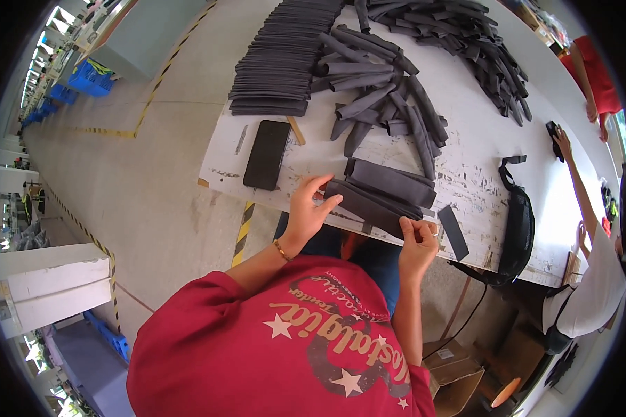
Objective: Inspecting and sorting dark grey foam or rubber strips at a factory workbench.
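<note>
A dark grey folded fabric strip (368, 208) lies lengthwise at the table's near edge, between my hands. My left hand (307, 212) holds its left end between thumb and fingers. At the right end, my right hand (417, 249) pinches the strip between thumb and forefinger. Just beyond it, more folded dark pieces (391, 182) lie side by side. A loose heap of rolled or folded grey fabric pieces (389, 90) spreads farther back. To its left stands a long, neat stack of the same flat pieces (275, 69).
A black phone (267, 154) and a small wooden stick (296, 131) lie on the white table (222, 156). A flat dark strip (453, 233) and a black bag (518, 226) are to the right. Another heap (459, 45) lies far back; a co-worker's arm (581, 184) reaches across the right side.
</note>
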Demonstrator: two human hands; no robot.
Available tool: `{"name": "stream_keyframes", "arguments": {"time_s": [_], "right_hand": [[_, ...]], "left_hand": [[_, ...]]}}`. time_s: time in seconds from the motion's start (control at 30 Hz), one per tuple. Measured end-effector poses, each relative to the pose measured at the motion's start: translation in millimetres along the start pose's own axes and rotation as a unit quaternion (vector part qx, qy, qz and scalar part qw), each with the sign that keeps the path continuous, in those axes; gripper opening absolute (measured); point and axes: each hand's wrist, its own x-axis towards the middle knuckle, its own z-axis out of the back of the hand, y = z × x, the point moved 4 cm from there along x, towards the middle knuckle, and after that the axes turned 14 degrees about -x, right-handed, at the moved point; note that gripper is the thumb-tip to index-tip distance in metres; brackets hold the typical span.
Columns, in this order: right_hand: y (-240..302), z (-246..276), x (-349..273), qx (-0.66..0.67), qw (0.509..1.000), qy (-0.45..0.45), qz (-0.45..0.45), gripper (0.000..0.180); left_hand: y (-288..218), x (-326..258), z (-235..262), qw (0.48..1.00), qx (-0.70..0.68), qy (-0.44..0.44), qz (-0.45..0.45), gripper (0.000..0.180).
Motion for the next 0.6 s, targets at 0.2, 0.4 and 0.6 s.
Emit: {"name": "stream_keyframes", "arguments": {"time_s": [0.2, 0.4, 0.6], "right_hand": [[4.4, -1.5, 0.9, -0.09, 0.995, -0.035, 0.009, 0.015], [-5.4, -0.6, -6.3, -0.071, 0.995, -0.045, -0.044, 0.019], [-11.1, 9.2, -10.2, -0.004, 0.997, -0.027, -0.072, 0.016]], "left_hand": [[-0.3, 5.1, -1.3, 0.997, -0.032, -0.012, 0.063, 0.029], [0.5, 5.9, 0.9, 0.999, -0.02, -0.012, 0.039, 0.018], [-17.1, -2.0, -2.0, 0.995, -0.038, 0.002, 0.09, 0.017]]}}
